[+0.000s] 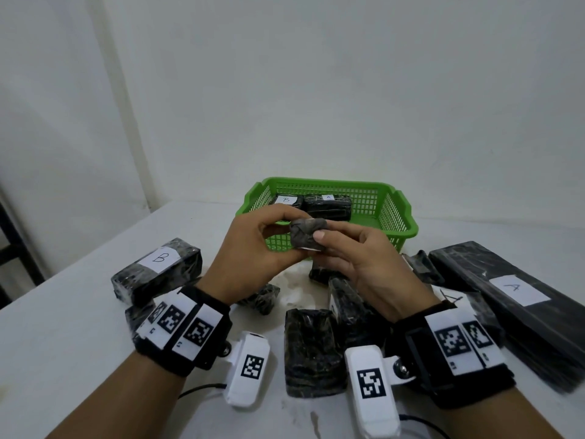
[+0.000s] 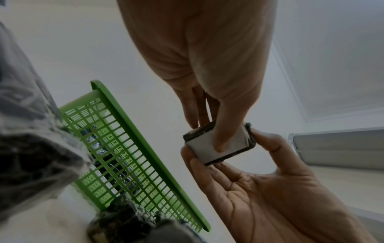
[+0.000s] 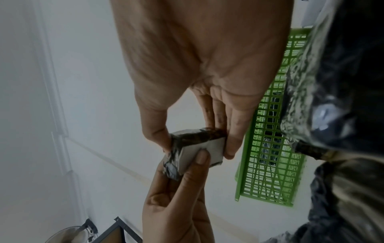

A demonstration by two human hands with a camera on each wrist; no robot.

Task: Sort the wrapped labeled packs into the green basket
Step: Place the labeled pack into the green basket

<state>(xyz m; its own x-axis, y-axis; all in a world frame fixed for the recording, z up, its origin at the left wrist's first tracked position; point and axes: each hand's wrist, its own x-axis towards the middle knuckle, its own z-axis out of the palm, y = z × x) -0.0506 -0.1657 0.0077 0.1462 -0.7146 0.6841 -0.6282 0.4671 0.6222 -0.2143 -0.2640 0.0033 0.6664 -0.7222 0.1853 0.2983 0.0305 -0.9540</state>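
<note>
Together, both hands (image 1: 253,245) pinch small pack (image 1: 308,233)

We see a bare, plain room set up as a recording or test station, not a lived-in home: blank white walls (image 1: 316,90), a white counter (image 1: 79,327) carrying black wrapped packs with handwritten letter labels (image 1: 161,257), a green basket (image 1: 395,213), and wrist bands (image 1: 182,331) bearing printed square markers. We cannot tell the building's kind.

white table (image 1: 79,312) — bare wall (image 1: 316,90) behind | dark frame (image 1: 12,248) — far left
</note>
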